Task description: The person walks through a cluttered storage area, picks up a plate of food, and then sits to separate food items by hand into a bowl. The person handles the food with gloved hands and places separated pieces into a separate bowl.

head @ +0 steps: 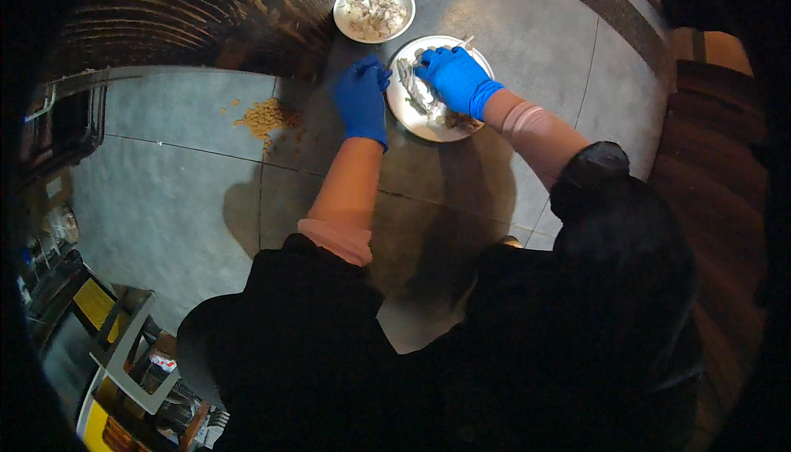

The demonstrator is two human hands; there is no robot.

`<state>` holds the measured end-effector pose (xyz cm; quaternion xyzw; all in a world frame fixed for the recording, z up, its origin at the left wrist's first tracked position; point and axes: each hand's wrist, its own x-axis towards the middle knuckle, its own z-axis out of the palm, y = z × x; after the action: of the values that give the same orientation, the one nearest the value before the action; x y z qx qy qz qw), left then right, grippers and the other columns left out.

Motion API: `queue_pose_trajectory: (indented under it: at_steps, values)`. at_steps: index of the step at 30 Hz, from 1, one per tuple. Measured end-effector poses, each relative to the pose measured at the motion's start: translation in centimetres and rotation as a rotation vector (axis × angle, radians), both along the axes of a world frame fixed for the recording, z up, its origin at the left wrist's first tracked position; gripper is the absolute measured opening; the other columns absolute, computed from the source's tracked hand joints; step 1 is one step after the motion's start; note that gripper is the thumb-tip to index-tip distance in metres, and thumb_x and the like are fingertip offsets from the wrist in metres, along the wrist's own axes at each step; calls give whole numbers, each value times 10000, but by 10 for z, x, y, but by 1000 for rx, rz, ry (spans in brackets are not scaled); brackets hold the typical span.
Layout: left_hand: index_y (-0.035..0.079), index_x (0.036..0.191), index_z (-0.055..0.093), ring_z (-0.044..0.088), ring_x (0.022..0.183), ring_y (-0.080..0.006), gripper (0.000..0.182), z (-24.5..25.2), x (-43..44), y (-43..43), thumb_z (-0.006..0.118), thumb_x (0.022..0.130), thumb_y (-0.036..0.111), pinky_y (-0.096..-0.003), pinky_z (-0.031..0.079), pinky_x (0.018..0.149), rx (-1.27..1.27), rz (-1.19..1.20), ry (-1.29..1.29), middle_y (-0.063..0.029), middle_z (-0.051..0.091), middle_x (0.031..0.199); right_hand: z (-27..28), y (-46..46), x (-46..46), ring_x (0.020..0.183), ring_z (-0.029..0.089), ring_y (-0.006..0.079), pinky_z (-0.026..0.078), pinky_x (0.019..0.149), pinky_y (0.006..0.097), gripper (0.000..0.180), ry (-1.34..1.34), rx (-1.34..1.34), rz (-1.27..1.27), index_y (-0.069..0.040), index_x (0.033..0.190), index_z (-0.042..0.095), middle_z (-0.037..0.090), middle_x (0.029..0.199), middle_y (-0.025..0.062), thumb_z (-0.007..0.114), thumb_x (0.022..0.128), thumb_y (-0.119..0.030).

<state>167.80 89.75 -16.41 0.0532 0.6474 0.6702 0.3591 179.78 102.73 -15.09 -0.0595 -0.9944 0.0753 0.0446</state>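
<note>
A round white plate (426, 132) lies on the tiled floor and bears a whitish, silvery piece of food (413, 88), perhaps fish, with darker bits near its lower edge. Over the plate's right half, my right hand (456, 78) in a blue glove has its fingers bent down among the food; what they touch is hidden. My left hand (363, 96), also gloved in blue, is at the plate's left rim with curled fingers, and whether it holds anything cannot be made out. Just above the hands stands a white bowl (374, 10) of pale, shredded or flaked food.
A pile of small tan pellets (266, 119) lies on the grey floor to the left. Dark ridged wood (173, 13) is at the upper left. Shelving or frames with packed items (139, 353) stand at the lower left, and brown wooden boards (710, 192) run along the right.
</note>
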Motion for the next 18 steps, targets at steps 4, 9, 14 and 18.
queue_pose_trajectory:
  at_steps: [4,9,14,18]
  values:
    - [-9,956,572,589,765,-162,161,-9,12,-8,513,814,37,-260,483,665,11,25,-63,-96,603,892,-9,-1,2,792,581,269,449,656,378,198,-88,60,27,-100,883,615,582,845,103,598,686,-103]
    - [28,955,584,598,709,-198,166,-13,25,-16,547,795,46,-296,484,630,-46,-116,261,-105,598,832,-5,29,14,821,591,293,472,709,374,238,-81,-373,-139,-105,918,605,602,904,128,615,685,-150]
    - [76,912,615,584,739,-290,185,-10,53,-21,628,756,175,-365,476,642,-290,-600,990,-135,567,862,-3,42,31,797,590,330,481,722,372,223,-92,-509,-268,-70,912,610,607,887,162,609,698,-131]
    - [77,804,625,575,728,-311,173,-20,59,-17,619,750,242,-401,473,621,-491,-738,1130,-123,552,860,-6,37,37,780,592,318,483,704,376,232,-75,-339,-157,-77,911,614,599,884,147,610,683,-122]
